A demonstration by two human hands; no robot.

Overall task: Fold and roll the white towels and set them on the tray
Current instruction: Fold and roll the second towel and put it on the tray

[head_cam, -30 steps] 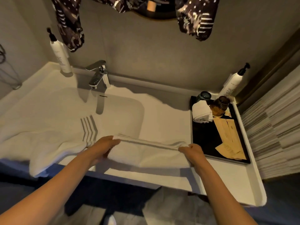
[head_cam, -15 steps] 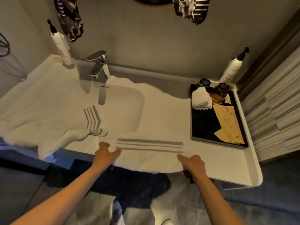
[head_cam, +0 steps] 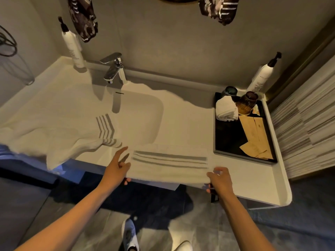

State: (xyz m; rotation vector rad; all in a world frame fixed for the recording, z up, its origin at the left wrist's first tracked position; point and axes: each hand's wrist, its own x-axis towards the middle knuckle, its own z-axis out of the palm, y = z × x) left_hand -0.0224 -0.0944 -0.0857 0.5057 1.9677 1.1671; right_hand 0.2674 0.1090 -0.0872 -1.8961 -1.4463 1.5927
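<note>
A folded white towel (head_cam: 168,169) with grey stripes lies flat at the counter's front edge, its near side hanging over. My left hand (head_cam: 117,168) grips its left end, thumb on top and fingers beneath. My right hand (head_cam: 220,180) grips the near right corner the same way. A second white towel (head_cam: 54,138) with grey stripes lies crumpled over the sink's left side. One rolled white towel (head_cam: 226,110) rests at the back left of the black tray (head_cam: 230,140).
The tray also holds two dark glasses (head_cam: 249,102) and brown paper packets (head_cam: 257,134). A chrome faucet (head_cam: 114,69) stands behind the sink basin (head_cam: 143,115). Pump bottles stand at the back left (head_cam: 73,46) and back right (head_cam: 261,77). Patterned cloth hangs above.
The towel has been folded over, so its grey stripes now show on top. Both hands slid from its far edge back to its near edge.
</note>
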